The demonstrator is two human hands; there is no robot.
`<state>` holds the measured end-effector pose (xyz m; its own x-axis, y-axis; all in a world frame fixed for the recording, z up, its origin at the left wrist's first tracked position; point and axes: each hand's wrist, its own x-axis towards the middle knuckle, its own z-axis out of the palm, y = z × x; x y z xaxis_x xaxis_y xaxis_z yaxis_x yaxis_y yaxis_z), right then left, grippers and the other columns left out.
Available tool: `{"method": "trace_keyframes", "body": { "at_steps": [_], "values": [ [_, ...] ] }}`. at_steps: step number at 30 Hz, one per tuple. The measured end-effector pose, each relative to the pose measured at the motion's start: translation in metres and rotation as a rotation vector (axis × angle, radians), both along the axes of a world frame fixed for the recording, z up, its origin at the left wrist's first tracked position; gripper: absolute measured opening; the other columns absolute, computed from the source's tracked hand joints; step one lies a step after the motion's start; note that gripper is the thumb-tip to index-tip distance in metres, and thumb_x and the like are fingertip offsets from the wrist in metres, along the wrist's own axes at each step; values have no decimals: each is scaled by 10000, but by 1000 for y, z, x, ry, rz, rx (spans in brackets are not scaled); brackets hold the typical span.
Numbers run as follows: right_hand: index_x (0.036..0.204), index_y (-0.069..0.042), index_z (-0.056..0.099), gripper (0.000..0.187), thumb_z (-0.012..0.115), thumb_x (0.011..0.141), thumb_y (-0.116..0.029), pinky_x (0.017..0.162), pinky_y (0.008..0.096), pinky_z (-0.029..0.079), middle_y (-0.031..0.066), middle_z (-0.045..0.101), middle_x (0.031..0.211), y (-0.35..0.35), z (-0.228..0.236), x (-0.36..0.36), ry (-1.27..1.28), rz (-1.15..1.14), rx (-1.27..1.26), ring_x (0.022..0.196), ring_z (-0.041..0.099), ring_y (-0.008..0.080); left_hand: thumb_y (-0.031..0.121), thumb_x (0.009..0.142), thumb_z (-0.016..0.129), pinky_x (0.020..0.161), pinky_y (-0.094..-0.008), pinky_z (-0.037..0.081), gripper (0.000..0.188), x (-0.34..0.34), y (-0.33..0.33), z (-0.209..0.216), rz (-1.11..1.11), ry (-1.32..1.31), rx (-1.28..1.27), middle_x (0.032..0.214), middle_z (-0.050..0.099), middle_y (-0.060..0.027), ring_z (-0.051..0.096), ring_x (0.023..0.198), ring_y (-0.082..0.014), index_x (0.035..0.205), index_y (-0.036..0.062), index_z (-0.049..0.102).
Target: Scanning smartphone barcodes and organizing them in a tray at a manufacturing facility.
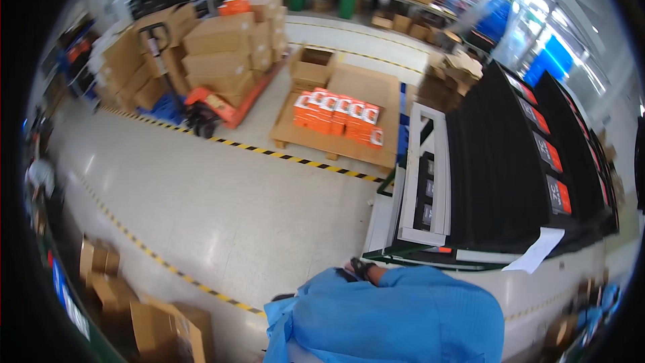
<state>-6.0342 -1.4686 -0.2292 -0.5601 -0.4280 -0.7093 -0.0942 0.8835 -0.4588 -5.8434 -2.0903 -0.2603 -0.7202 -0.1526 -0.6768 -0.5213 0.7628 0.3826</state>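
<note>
Blue sleeves and a blue smock (403, 316) fill the lower edge. From the right sleeve shows a bit of skin with a black band round the wrist. Only a small part of my right hand (351, 267) comes into view there, close to a dark patch at the cloth. Its fingers are too small and hidden to read. My left hand is out of sight. Nearest to the right hand is the corner of a green-framed rack (396, 253). On the rack stand tall stacks of black boxes (497, 154) with orange-and-white labels, and a white sheet (537, 252) hangs from one.
Orange-and-white boxes (336, 115) stand on a cardboard-covered pallet (376, 87) beyond the yellow-black floor tape (295, 160). An orange pallet jack (215, 104) carries brown cartons (218, 47). Opened cartons (168, 326) lie at the lower left. A grey-white frame (440, 175) leans against the black stacks.
</note>
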Motion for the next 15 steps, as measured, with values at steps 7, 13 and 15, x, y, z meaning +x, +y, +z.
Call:
{"method": "trace_keyframes", "body": {
  "at_steps": [7,13,15],
  "values": [
    [954,-54,720,270,575,832,-245,721,376,536,155,710,872,-5,17,-221,157,-366,-110,794,686,277,289,848,538,718,-407,521,238,-259,52,-10,-17,-46,170,872,655,-68,637,813,-220,937,94,640],
    [942,-33,715,273,565,824,-229,665,411,543,161,702,865,12,22,-335,-260,-638,66,747,678,268,304,884,509,657,-424,531,232,-549,-53,-48,-318,-8,68,800,649,-49,638,749,-222,892,107,632],
    [978,-32,715,283,548,854,-224,662,384,553,125,712,868,4,52,-389,-304,-874,-28,743,684,227,309,896,499,636,-430,535,237,-688,-108,-64,-992,269,-311,776,647,-42,638,728,-222,877,112,629]
  ]
}}
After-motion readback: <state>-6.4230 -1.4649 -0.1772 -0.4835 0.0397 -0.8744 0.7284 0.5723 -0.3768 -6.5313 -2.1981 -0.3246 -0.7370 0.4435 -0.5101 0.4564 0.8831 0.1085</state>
